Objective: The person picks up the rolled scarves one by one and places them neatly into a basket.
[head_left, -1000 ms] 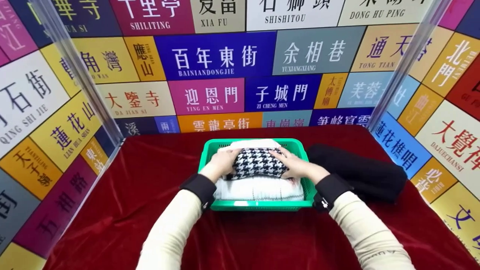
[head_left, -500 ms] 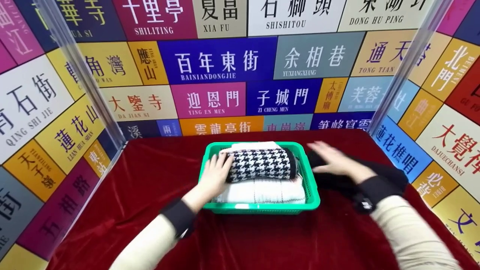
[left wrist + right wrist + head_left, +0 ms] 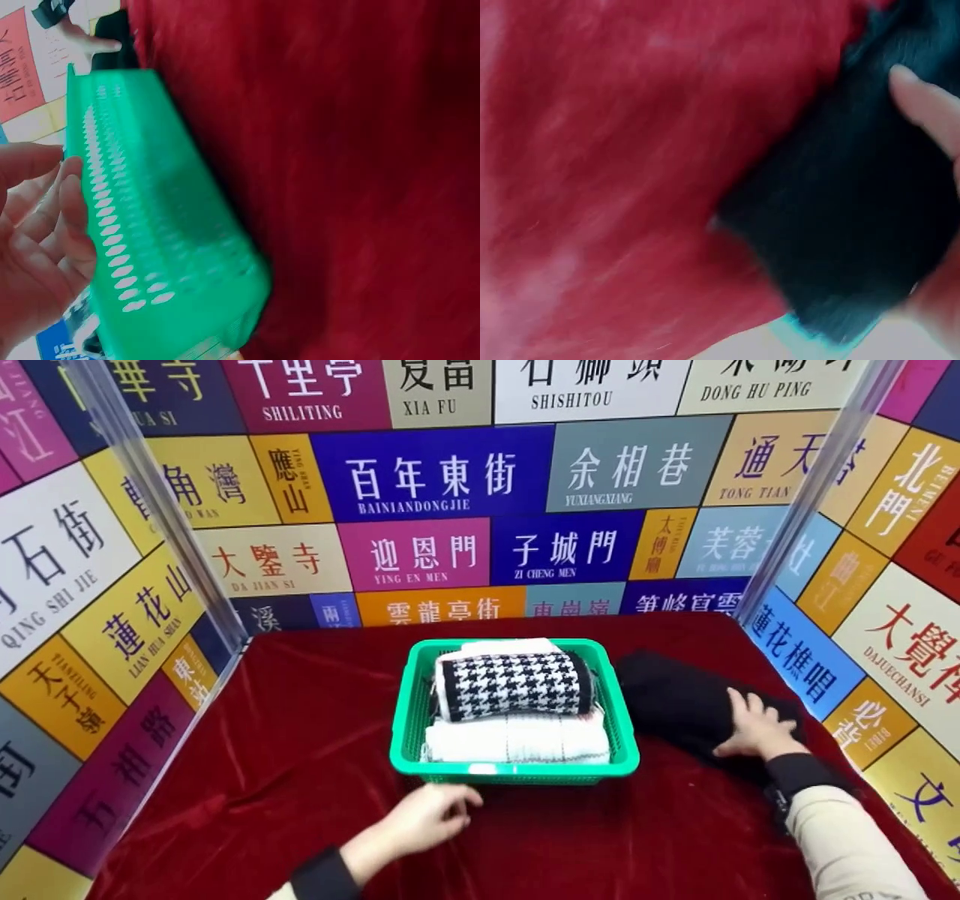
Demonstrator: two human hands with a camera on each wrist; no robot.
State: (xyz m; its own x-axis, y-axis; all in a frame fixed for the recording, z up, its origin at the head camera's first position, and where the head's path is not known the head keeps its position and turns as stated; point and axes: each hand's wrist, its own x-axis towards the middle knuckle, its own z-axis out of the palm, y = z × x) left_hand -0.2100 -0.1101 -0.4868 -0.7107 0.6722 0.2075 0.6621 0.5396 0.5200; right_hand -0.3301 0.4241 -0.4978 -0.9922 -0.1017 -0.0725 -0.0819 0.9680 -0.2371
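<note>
A green plastic basket (image 3: 401,727) stands mid-table. On top inside lies a rolled black-and-white houndstooth cloth (image 3: 517,684), over a folded white cloth (image 3: 517,740) with thin dark lines. My left hand (image 3: 431,817) is just in front of the basket's near rim, fingers loosely bent and holding nothing; the left wrist view shows it beside the basket's perforated wall (image 3: 172,187). To the right of the basket lies a rolled black cloth (image 3: 675,697). My right hand (image 3: 757,727) rests on its right part, fingers spread; the right wrist view shows the thumb (image 3: 926,105) lying along the black fabric.
A dark red velvet cover (image 3: 300,750) drapes the table. Panels with colourful street-name signs (image 3: 435,472) rise at the back and both sides, with clear corner posts (image 3: 806,487) between them.
Both hands have left the houndstooth roll. My left hand has drawn back to the front of the basket; my right hand has moved right onto the black cloth.
</note>
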